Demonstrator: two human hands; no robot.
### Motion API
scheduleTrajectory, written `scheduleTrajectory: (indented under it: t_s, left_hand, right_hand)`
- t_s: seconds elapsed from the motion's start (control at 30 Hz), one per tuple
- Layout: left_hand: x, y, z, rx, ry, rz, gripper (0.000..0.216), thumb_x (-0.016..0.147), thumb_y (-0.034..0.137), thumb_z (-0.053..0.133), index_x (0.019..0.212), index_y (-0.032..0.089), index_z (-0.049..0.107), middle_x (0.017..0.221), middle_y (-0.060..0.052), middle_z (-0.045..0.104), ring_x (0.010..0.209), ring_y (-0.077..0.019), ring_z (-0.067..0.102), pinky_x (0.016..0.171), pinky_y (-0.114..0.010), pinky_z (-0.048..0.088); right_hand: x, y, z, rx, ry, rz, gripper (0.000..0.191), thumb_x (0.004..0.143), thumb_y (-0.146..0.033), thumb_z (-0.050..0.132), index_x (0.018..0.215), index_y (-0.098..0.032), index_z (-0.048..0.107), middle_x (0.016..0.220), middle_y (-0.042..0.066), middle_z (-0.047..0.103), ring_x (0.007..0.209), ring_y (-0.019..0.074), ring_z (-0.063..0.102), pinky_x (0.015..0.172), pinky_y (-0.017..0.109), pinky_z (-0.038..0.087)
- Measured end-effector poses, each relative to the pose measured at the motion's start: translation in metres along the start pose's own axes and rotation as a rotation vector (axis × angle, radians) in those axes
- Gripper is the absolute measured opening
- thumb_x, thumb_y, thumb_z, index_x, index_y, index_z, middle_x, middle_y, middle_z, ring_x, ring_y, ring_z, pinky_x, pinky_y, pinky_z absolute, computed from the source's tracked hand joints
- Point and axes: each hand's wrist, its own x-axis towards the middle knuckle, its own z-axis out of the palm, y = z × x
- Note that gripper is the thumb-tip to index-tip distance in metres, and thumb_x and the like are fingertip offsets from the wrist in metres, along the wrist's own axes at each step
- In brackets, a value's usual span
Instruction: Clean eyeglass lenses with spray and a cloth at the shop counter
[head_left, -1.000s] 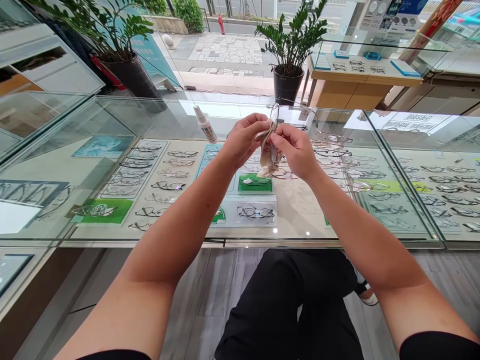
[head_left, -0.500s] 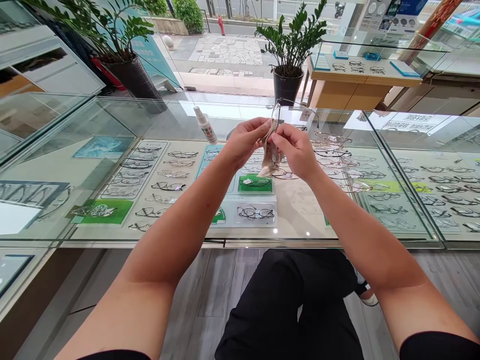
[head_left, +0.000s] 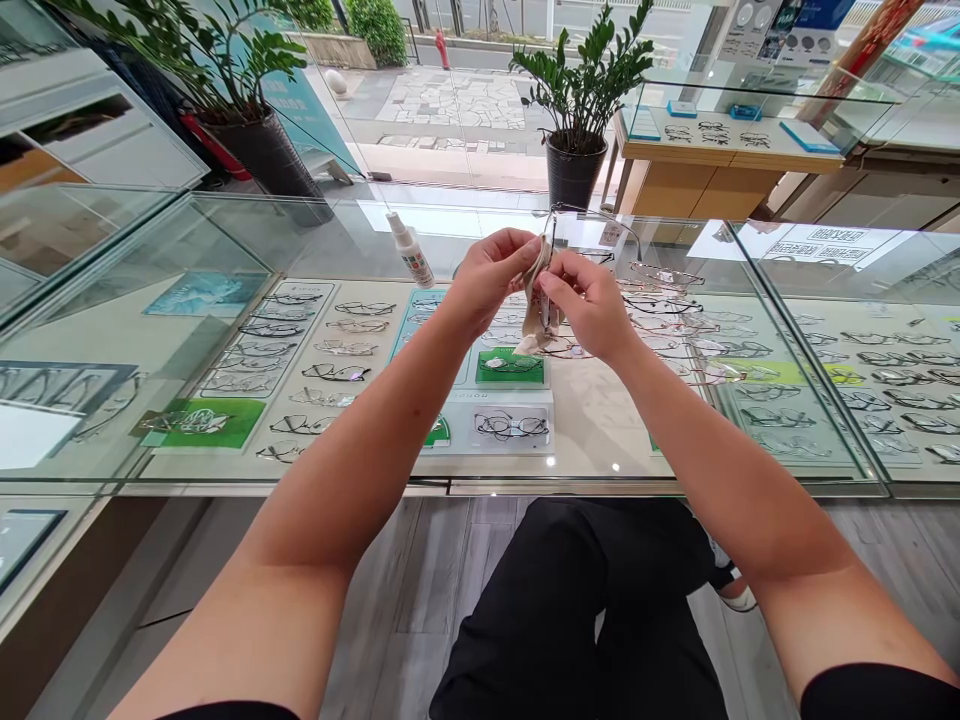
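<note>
The eyeglasses [head_left: 554, 230] are shifted slightly lower than earlier — held at upper centre, above the glass counter [head_left: 604, 430], in the closed right hand [head_left: 592, 303]; a beige cloth [head_left: 535, 312] is pinched against them by the left hand's [head_left: 491, 272] thumb and fingers.

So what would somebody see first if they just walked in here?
Probably the person's left grip and right grip, close together mid-picture, with a beige cloth and thin-framed glasses at their fingers. Next, perhaps the white bottle on the glass counter, left of them, then the leafy green plant in its black pot behind the counter's far edge.
</note>
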Motion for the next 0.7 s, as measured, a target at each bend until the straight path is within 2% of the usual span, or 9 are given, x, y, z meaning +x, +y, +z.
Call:
scheduleTrajectory:
  t_s: [0.47,0.7]
  left_hand:
    - [-0.0027,-0.0027,-0.003,0.019,-0.07,-0.042,0.023,0.094,0.044,0.085,0.092,0.022,0.078,0.089,-0.004,0.072,0.086,-0.0171,0.069,0.082,-0.033,0.056]
    - [-0.0012,-0.0039,-0.0052,0.018,-0.111,-0.052,0.029,0.092,0.05,0.085,0.087,0.022,0.078,0.087,-0.005,0.071,0.084,-0.0172,0.068,0.08,-0.032,0.057]
  right_hand:
    - [-0.0008,0.0057,0.0017,-0.135,0.001,0.007,0.025,0.102,-0.025,0.066,0.08,-0.025,0.053,0.07,-0.003,0.053,0.068,0.0159,0.044,0.067,0.036,0.036]
    - [-0.0008,0.0038,0.0019,-0.145,0.0,0.01,0.025,0.1,-0.028,0.068,0.08,-0.025,0.054,0.071,-0.003,0.056,0.067,0.0155,0.045,0.068,0.036,0.036]
